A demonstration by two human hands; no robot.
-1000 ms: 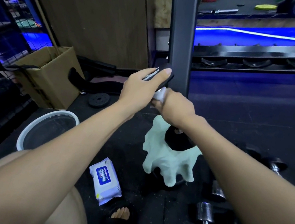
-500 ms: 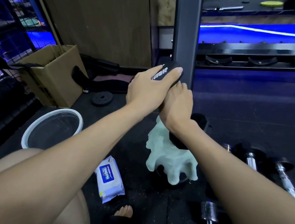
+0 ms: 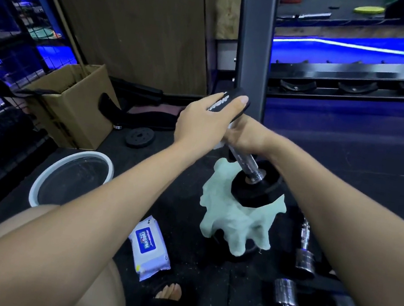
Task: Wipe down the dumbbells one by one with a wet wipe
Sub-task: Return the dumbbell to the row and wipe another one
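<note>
Black-headed chrome-handled dumbbell [image 3: 247, 163] stands tilted on the pale green cloth [image 3: 234, 219] below your hands; left hand [image 3: 203, 124] steadies its top head, right hand [image 3: 245, 138] grips the white wet wipe [image 3: 219, 145] round the handle. Slide down firmly.

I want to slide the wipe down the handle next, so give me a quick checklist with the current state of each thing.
1. Left hand holds the top head of the dumbbell: ok, fingers curled over it.
2. Right hand wraps the handle: ok.
3. Wet wipe under the right hand: only a white edge shows, coverage cannot tell.
4. Lower head rests on the green cloth: ok.
5. Handle below the right hand is bare chrome, free to wipe: ok.
6. Wipe pack within view on the floor: ok.
</note>
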